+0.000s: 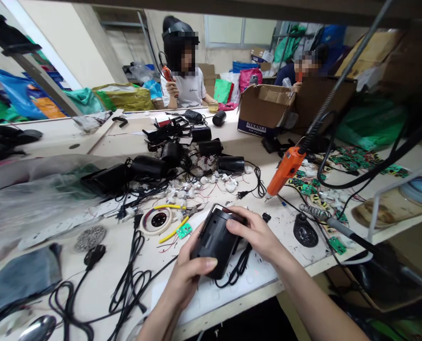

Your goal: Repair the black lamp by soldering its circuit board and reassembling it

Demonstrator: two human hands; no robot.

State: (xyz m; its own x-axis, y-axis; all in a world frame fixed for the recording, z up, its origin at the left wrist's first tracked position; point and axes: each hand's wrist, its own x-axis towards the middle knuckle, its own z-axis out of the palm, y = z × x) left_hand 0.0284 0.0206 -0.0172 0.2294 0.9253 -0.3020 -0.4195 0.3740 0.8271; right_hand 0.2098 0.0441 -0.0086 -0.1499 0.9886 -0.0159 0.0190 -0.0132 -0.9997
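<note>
We hold the black casing (216,241) between both closed grips, left hand (187,277) at its near end, right hand (255,232) at its far end, above the desk (232,293).

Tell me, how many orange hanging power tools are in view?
1. The orange hanging tool dangles from a coiled cable over the table, up-right of the black device held by the left hand and right hand. Clutter may hide others.

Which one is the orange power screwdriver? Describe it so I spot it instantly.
Start at the cardboard box at the far side of the workbench. Right of it and nearer, the orange screwdriver hangs tip-down on a cable. It is the only bright orange tool there.
</note>
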